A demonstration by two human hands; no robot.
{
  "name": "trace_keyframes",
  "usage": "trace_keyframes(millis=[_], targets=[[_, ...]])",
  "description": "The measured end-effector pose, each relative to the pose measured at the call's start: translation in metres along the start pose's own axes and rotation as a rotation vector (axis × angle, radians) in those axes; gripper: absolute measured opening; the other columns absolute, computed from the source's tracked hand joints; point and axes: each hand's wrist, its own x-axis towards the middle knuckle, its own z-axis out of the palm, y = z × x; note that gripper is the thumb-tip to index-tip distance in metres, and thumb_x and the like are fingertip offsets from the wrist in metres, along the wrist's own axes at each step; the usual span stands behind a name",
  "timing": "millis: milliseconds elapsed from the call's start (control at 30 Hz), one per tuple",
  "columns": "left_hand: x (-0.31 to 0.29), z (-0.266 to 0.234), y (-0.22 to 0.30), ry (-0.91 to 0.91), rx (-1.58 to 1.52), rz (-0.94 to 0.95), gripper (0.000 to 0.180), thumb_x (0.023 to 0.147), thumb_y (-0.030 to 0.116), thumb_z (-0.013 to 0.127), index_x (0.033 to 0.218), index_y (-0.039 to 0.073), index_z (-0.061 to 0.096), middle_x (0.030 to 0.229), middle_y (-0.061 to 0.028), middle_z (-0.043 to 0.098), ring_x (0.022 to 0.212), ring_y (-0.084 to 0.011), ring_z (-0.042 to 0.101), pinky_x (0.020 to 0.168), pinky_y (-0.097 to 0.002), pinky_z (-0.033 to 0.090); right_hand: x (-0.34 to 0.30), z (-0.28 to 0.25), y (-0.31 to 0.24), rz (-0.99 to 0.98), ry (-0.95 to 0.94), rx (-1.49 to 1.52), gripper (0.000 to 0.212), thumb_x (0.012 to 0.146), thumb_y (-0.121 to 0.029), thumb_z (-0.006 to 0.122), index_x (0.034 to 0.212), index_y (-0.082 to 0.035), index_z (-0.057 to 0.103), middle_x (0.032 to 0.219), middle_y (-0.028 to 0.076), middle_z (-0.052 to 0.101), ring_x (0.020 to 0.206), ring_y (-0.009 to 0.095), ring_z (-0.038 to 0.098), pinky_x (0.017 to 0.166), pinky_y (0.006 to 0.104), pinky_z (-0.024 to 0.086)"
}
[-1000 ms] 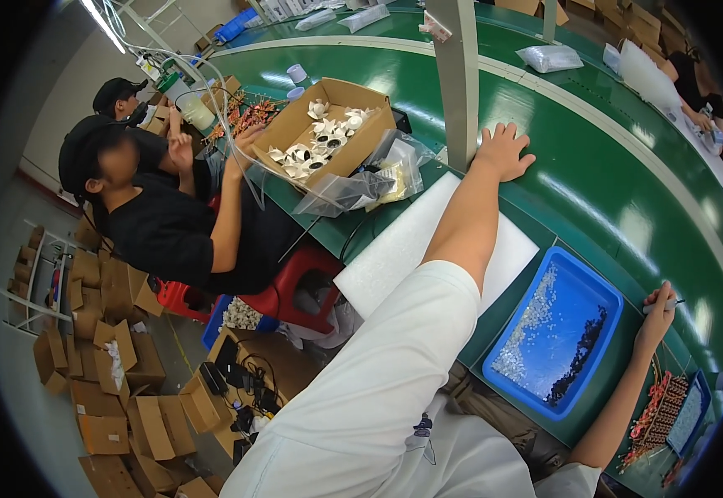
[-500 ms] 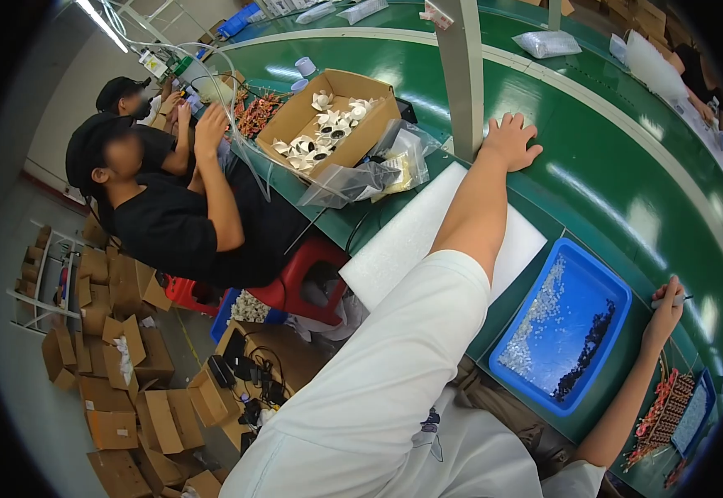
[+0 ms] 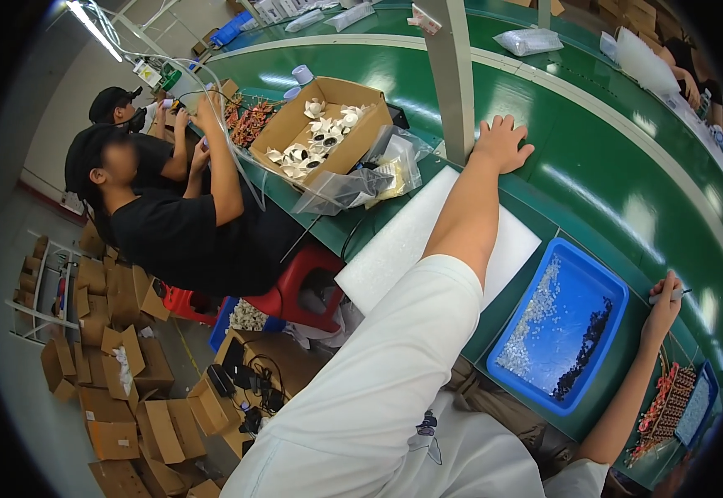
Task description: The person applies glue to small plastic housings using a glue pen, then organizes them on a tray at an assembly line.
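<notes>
My left hand (image 3: 501, 144) rests on the green conveyor belt (image 3: 577, 166) beside a grey post (image 3: 453, 83). Its fingers are spread and hold nothing. A white foam sheet (image 3: 395, 241) lies under my left forearm. Over at the right, my right hand (image 3: 665, 305) is closed around a slim, pale pen-like tool (image 3: 660, 296) with a thin dark tip. Between my arms sits a blue tray (image 3: 501, 378) with small clear pieces (image 3: 536, 311) along its left side and small black pieces (image 3: 586, 349) along its right.
An open carton (image 3: 353, 149) of white flower-shaped parts stands at the left, with plastic bags (image 3: 353, 187) beside it. Two co-workers sit farther left, the nearer (image 3: 170, 224) in black. Red-wired parts (image 3: 664, 411) and a small blue tray (image 3: 698, 407) lie at lower right. Cardboard boxes (image 3: 133, 365) cover floor space.
The whole view has shifted slightly. Both of my hands keep nearly the same places. The nearer co-worker's hands have moved, and one is now raised beside the hanging tubes.
</notes>
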Motion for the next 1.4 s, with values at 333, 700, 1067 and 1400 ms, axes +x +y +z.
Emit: trace_keyframes(millis=[333,700,1067,1400], targets=[[-0.001,-0.002,0.003,-0.024,-0.008,0.001,0.032,0.083,0.041,0.051,0.104,0.017,0.056,0.108,-0.0084,0.044,0.106,-0.0249,0.038,0.092,-0.0435,0.027,0.002,0.000,0.001,-0.005,-0.014,0.012,0.027,0.091,-0.028,0.052,0.072,-0.010,0.045,0.066,-0.001,0.042,0.060,0.006,0.039,0.055,0.0201,0.033],[-0.001,0.002,0.002,0.005,0.013,0.022,0.031,0.083,0.040,0.051,0.103,0.017,0.056,0.106,-0.0083,0.045,0.105,-0.0246,0.039,0.090,-0.0414,0.029,0.002,-0.001,0.002,-0.009,-0.025,-0.004,0.025,0.091,-0.026,0.053,0.072,-0.010,0.046,0.066,-0.002,0.042,0.060,0.006,0.039,0.056,0.0199,0.033],[-0.002,0.003,0.004,0.018,-0.001,0.018,0.028,0.081,0.035,0.053,0.102,0.015,0.055,0.104,-0.0088,0.045,0.104,-0.0259,0.039,0.089,-0.0431,0.030,-0.001,0.000,-0.001,-0.018,-0.012,-0.033,0.028,0.091,-0.027,0.052,0.070,-0.010,0.045,0.064,-0.002,0.042,0.059,0.006,0.039,0.055,0.0202,0.032],[0.003,0.010,-0.003,0.138,0.026,0.065,0.022,0.079,0.028,0.052,0.095,0.012,0.055,0.101,-0.0090,0.047,0.102,-0.0266,0.042,0.085,-0.0451,0.033,-0.004,0.002,-0.005,-0.015,-0.023,-0.030,0.029,0.091,-0.027,0.051,0.070,-0.010,0.045,0.063,-0.002,0.042,0.059,0.006,0.039,0.055,0.0200,0.031]])
